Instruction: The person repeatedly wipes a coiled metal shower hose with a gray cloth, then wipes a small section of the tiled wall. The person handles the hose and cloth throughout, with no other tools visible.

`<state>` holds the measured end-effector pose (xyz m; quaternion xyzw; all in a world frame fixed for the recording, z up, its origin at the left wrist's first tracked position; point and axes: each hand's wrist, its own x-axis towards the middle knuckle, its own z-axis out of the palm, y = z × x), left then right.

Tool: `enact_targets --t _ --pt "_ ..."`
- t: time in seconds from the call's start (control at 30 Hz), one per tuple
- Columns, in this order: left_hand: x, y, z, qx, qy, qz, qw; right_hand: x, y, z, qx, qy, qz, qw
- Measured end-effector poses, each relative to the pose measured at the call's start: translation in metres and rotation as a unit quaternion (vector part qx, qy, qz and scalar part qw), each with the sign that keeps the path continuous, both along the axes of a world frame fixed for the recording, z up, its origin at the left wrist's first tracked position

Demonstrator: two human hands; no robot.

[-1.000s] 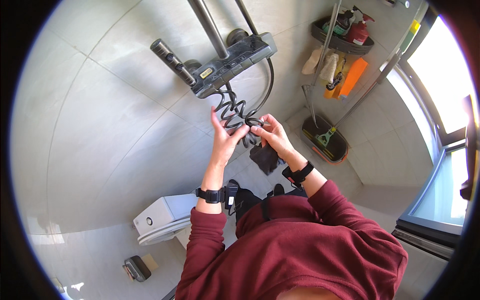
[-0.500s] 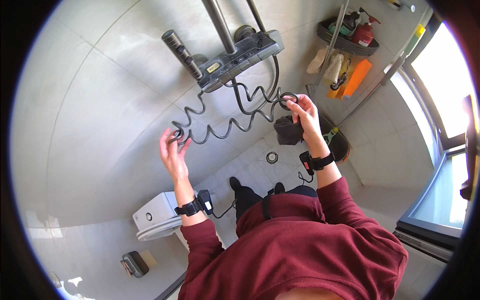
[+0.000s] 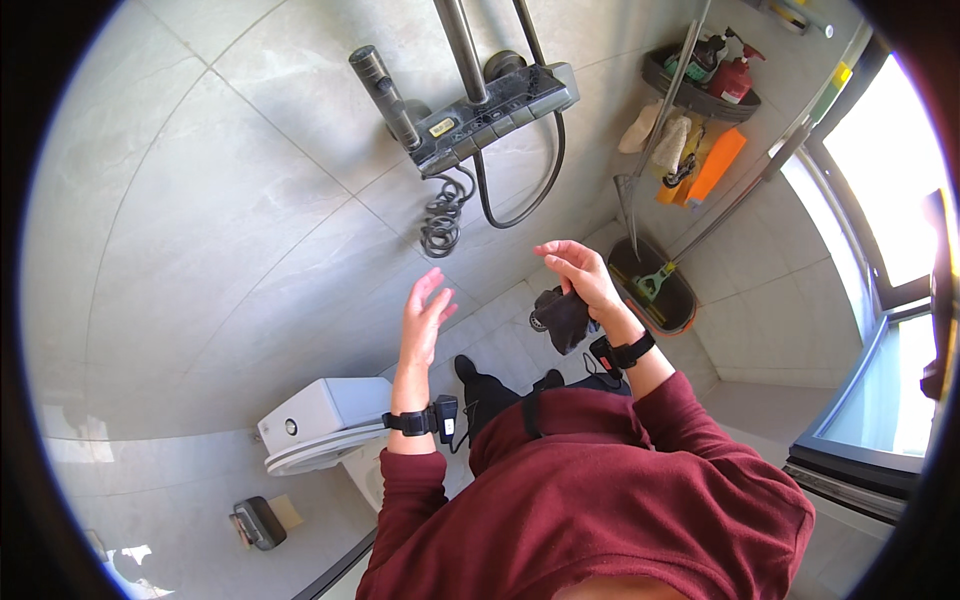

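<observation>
A black coiled hose (image 3: 441, 222) hangs bunched up under a dark grey shower control unit (image 3: 500, 118) on the tiled wall. Just below the coils is my left hand (image 3: 422, 315), open and holding nothing, its fingers apart. To the right, my right hand (image 3: 588, 280) has a dark cloth (image 3: 566, 326) held in its lower fingers, while the index finger and thumb reach out toward the left. Neither hand touches the hose. A second, smooth hose (image 3: 521, 222) loops down from the unit, above my right hand.
On the right wall, a corner shelf (image 3: 705, 98) carries bottles, with cloths and an orange item hanging below. A dark bucket (image 3: 683, 310) stands in the corner beside long-handled tools. A white toilet (image 3: 325, 425) is at lower left; a window (image 3: 905, 165) is far right.
Both hands have let go of the coiled hose, which was stretched between them and has sprung back under the unit. My hands are lower and closer together; the cloth stays in the right.
</observation>
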<state>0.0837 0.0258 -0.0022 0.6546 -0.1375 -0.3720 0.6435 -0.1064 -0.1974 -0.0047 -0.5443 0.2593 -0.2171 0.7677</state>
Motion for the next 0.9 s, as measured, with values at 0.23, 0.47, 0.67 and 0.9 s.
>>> enact_targets --t 0.23,0.47,0.67,0.9 --pt "-0.013 -0.030 0.001 -0.017 -0.028 -0.034 0.999 -0.008 -0.002 -0.006 0.032 0.016 -0.008 0.999" --pt "-0.003 -0.044 -0.028 0.038 -0.077 0.047 0.995 -0.019 -0.001 -0.009 0.076 0.057 -0.031 0.995" --pt "0.038 -0.107 -0.072 0.017 -0.202 0.115 0.973 -0.014 0.006 -0.009 0.063 0.048 -0.002 0.997" --pt "0.025 -0.082 -0.069 -0.053 -0.007 0.015 0.998 -0.010 0.005 -0.003 -0.001 0.055 0.017 0.998"
